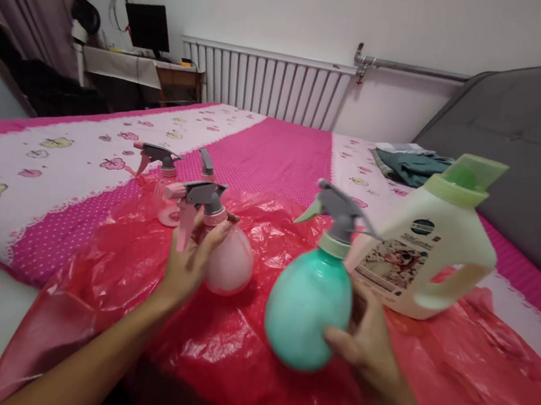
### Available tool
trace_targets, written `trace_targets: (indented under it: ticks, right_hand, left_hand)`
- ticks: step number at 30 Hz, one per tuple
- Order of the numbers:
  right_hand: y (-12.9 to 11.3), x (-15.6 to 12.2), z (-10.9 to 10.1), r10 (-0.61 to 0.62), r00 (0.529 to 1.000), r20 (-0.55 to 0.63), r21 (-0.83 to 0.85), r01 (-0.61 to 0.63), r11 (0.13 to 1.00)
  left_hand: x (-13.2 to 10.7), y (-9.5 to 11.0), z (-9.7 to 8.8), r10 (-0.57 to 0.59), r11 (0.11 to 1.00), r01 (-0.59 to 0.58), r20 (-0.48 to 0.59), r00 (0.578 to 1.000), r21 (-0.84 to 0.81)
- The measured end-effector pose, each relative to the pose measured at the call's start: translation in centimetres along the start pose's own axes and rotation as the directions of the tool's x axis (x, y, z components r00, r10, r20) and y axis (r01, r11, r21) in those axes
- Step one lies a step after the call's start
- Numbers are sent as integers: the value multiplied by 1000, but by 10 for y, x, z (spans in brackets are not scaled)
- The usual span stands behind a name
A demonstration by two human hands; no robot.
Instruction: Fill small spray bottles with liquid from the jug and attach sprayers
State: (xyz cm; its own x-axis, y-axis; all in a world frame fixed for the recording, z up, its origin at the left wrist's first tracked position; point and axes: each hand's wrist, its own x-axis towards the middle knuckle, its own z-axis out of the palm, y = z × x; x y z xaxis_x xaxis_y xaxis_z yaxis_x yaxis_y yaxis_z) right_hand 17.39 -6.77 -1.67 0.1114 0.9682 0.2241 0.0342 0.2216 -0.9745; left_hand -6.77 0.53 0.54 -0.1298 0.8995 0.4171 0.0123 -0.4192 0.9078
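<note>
Gripping the pink spray bottle just under its trigger head, the left hand curls its fingers around the neck, probably to steady the round body on the red plastic sheet, well left of the detergent jug. Behind it, also left of the jug, sit another pink sprayer and a loose spray head (neither touched). The right hand cups the teal spray bottle from behind, fingers wrapped on its belly, just beside the jug, which crowds its right side.
</note>
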Motion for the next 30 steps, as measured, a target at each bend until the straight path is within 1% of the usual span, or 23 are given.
trace_targets:
  ticks: [1, 3, 4, 5, 7, 8, 10, 11, 13, 14, 16, 17, 18, 19, 21, 23, 24, 26, 27, 28, 30]
  right_hand:
    - [0, -1, 1, -20, 1000, 8, 22, 20, 1000]
    - [0, -2, 4, -20, 995, -102, -50, 15, 999]
    - [0, -2, 4, -15, 992, -128, -86, 4, 996]
    - [0, -3, 4, -13, 996, -94, -87, 4, 996]
    - [1, -3, 4, -25, 1000, 6, -12, 25, 1000]
    - [1, -3, 3, -18, 999, -39, -10, 18, 1000]
    - [2, -2, 3, 24, 984, -174, -75, -37, 996]
    - [2, -2, 3, 41, 981, -188, -96, -60, 994]
    - [2, -2, 3, 33, 998, -54, -27, -35, 999]
    - [1, -2, 3, 5, 1000, -8, 30, -5, 1000]
    - [0, -2, 4, 42, 991, -125, -5, -43, 999]
    - [-1, -2, 4, 58, 985, -161, -29, -64, 998]
    - [-2, -2, 5, 70, 983, -171, -43, -78, 996]
    - [-2, -1, 5, 63, 990, -129, -20, -66, 998]
    - [-2, -1, 6, 52, 992, -118, -5, -53, 999]
    - [-1, 0, 6, 73, 978, -197, -62, -87, 994]
    - [0, 0, 6, 88, 972, -217, -87, -109, 990]
    - [2, 1, 6, 91, 989, -120, -53, -97, 994]
    - [2, 1, 6, 81, 992, -92, -29, -84, 996]
    - [3, 1, 6, 73, 993, -96, -12, -74, 997]
    - [3, 1, 5, 99, 980, -172, -6, -102, 995]
  left_hand:
    - [0, 0, 0, 2, 1000, -2, -1, 1000, -1]
    - [-1, 1, -1, 10, 1000, -10, 1, 1000, -3]
    - [-1, 1, -1, 13, 1000, -13, 2, 1000, -4]
    - [-1, 0, -1, 14, 1000, -14, 5, 1000, -4]
    - [0, 0, -2, 19, 1000, -19, 7, 1000, -7]
    - [0, -1, -2, 21, 1000, -21, 7, 1000, -11]
    - [1, -1, -3, 21, 1000, -21, 0, 1000, -12]
    - [1, -1, -4, 16, 1000, -16, -6, 1000, -7]
    - [1, 1, -4, 3, 1000, -3, -13, 1000, 0]
    - [1, 2, -4, 2, 1000, -2, -13, 1000, 2]
    - [1, 3, -5, 3, 1000, -3, -9, 1000, 1]
    - [1, 4, -5, 2, 1000, -2, -11, 1000, 0]
    - [1, 5, -5, -2, 1000, 2, -11, 1000, 0]
    - [0, 5, -5, -4, 1000, 4, -11, 1000, -1]
    - [-1, 5, -5, -3, 1000, 3, -3, 1000, -2]
    - [-1, 5, -6, 4, 1000, -4, 2, 1000, -2]
    - [-1, 5, -6, 6, 1000, -6, -1, 1000, -2]
    - [-2, 4, -7, 2, 1000, -2, -3, 1000, -6]
    - [-2, 4, -7, 3, 1000, -3, -2, 1000, -8]
    - [-2, 4, -7, 5, 1000, -5, 2, 1000, -8]
    - [-2, 4, -7, 6, 1000, -6, 7, 1000, 0]
